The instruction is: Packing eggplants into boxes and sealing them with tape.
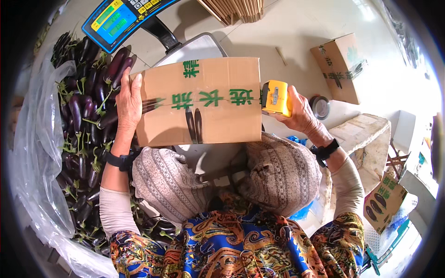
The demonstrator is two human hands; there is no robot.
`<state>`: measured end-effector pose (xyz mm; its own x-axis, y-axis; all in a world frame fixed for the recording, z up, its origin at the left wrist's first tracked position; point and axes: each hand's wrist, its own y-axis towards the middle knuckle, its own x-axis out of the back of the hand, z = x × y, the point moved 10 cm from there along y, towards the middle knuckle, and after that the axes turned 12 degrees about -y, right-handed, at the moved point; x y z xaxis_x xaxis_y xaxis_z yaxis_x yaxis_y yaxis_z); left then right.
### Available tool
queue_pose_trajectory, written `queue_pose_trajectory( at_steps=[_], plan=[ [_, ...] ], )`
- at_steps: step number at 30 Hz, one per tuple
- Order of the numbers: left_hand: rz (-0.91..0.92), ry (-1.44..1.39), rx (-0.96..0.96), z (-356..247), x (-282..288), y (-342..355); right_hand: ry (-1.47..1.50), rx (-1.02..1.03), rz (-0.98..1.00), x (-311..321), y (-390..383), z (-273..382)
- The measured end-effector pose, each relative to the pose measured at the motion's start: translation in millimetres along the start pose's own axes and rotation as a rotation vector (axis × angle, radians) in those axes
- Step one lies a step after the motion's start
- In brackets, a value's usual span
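A closed cardboard box (199,123) with green printing and eggplant pictures lies in front of my knees, over the pale platform of a scale (197,51). My left hand (129,104) grips its left end, thumb up along the edge and the other fingers partly hidden. At the opposite end, my right hand (299,113) is closed around a yellow tape dispenser (277,97). The dispenser's dark front edge meets the box's right end, level with the seam across the top. Whether a tape strip lies along that seam is hard to make out.
Eggplants (85,116) are heaped at my left beside clear plastic sheeting (39,153). A scale display (113,21) stands beyond the box. To the right are a tape roll (320,107), another carton (337,67), a worn foam box (359,132) and a cardboard piece (384,204).
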<state>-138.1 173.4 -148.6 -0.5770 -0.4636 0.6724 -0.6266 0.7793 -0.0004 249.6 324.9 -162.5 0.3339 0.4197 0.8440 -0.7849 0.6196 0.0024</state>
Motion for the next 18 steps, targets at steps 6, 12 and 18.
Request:
queue_pose_trajectory(
  at_steps=[6,12,18],
  plan=[
    [-0.007,-0.014,0.014,1.8,3.8,-3.6,0.081,-0.008,0.063,-22.9,1.0,-24.0],
    [0.01,-0.035,0.012,-3.5,-2.7,-1.6,-0.132,-0.013,0.083,-39.3,-38.9,-98.8],
    [0.086,-0.038,0.091,-0.1,-3.6,-1.1,-0.378,-0.217,0.279,-48.1,-51.1,-110.5]
  ],
)
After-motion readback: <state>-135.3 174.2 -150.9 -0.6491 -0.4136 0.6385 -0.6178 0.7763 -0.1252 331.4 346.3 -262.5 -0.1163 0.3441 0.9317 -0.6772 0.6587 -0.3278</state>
